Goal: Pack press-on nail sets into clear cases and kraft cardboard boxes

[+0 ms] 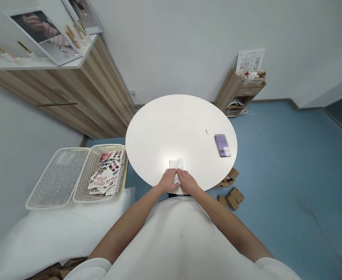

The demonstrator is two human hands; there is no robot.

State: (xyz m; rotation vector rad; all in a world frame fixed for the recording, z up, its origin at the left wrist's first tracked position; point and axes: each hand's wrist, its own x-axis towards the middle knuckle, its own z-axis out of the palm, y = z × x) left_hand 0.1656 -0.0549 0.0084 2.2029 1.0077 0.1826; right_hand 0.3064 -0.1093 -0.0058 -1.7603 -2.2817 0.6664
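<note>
At the near edge of the white oval table (pixel 177 112), both my hands are on a small, flat white packet (pixel 176 163), perhaps paper or thin plastic; I cannot tell which. My left hand (pixel 168 180) grips its left side, fingers curled over the top and thumb pointing inward. My right hand (pixel 187 182) holds the right side, its fingertips close to those of the left. The packet's far end shows beyond my fingers, and a strip is visible between the hands. Its outer edges are partly covered.
A pixelated purple phone-like item (pixel 222 145) and a tiny dark piece (pixel 206 132) lie on the table. Left stand a basket (pixel 80 190) of printed cards and a basket (pixel 38 194) with clear plastic packs. Cardboard boxes (pixel 234 198) sit on the floor at right.
</note>
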